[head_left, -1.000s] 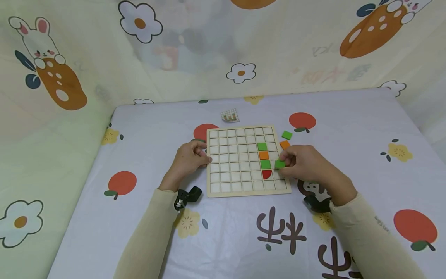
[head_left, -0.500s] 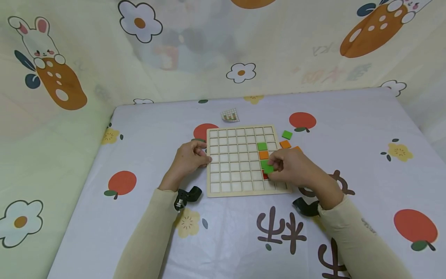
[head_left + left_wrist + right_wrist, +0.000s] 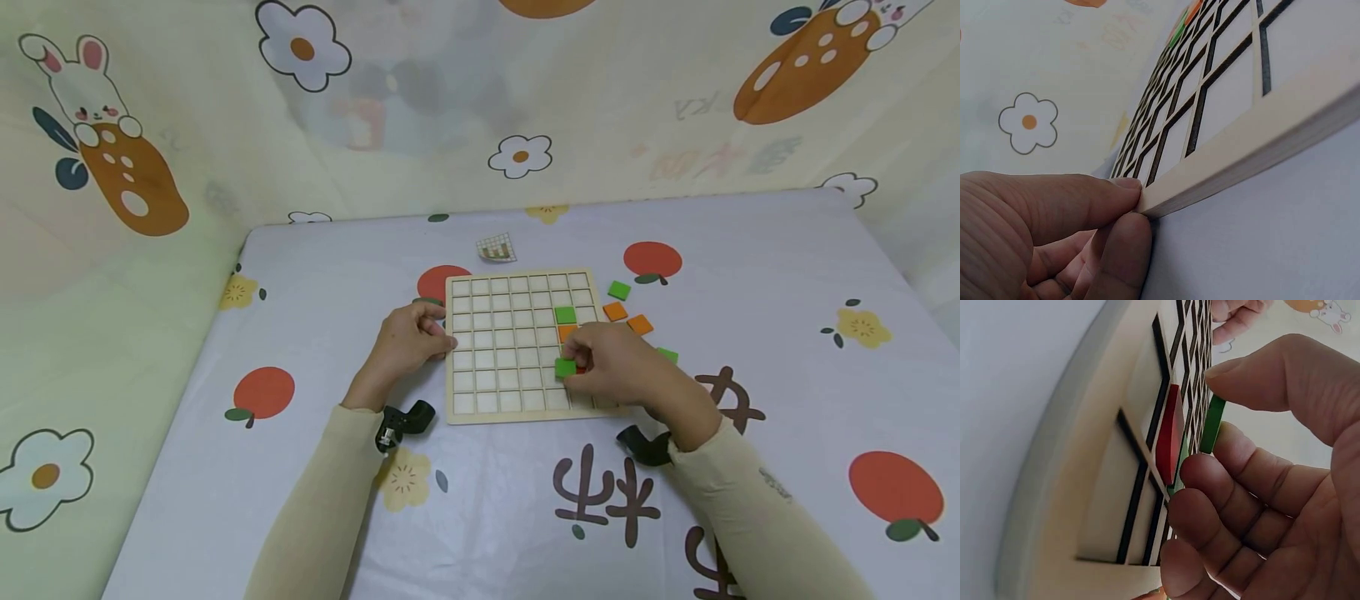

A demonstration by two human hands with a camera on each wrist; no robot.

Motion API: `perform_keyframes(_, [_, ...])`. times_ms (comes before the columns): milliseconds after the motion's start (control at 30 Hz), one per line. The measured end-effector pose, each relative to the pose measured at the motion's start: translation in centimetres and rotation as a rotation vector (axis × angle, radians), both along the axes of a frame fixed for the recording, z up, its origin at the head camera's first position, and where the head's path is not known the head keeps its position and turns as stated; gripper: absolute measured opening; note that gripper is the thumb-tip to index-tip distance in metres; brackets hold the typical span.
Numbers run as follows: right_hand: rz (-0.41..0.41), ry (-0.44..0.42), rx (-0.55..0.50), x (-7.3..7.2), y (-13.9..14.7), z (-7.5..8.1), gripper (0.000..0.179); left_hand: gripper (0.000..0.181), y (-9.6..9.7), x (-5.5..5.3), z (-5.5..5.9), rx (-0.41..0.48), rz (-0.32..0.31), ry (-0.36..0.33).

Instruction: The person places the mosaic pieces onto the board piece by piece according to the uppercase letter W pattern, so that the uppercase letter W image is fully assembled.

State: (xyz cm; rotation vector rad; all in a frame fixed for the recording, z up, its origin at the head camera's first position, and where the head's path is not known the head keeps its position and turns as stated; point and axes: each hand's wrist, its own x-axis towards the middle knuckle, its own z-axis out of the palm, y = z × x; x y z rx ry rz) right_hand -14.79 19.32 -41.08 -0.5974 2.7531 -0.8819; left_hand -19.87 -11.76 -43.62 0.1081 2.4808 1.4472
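A light wooden grid board (image 3: 517, 417) lies on the cloth-covered table. My left hand (image 3: 408, 337) pinches the board's left edge; the left wrist view shows thumb and finger meeting at the frame (image 3: 1210, 172). Over the right part of the board, my right hand (image 3: 626, 362) pinches a small green square tile (image 3: 565, 368) between thumb and fingers. A red rounded piece (image 3: 1171, 437) sits in a cell just beside it. Further up that column are a green tile (image 3: 565, 315) and an orange tile (image 3: 567, 332). My right hand covers the cells below.
Loose tiles lie right of the board: a green one (image 3: 618, 290), an orange one (image 3: 615, 311), another orange one (image 3: 640, 324) and a green one (image 3: 667, 356) partly behind my hand. A small printed grid card (image 3: 497, 247) lies behind the board.
My right hand has carried the green tile left, from the board's right edge to just left of the red piece. My left hand has stayed at the board's edge.
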Motion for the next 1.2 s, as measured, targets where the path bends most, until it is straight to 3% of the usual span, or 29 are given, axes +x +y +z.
perform_keyframes(700, [0.048, -0.053, 0.115, -0.2, -1.5, 0.4, 0.012, 0.046, 0.1, 0.0, -0.1, -0.011, -0.004, 0.01])
perform_keyframes(1200, [0.055, -0.069, 0.125, -0.2, -1.7, 0.5, 0.014, 0.045, 0.0, 0.0, -0.1, -0.006, 0.001, -0.001])
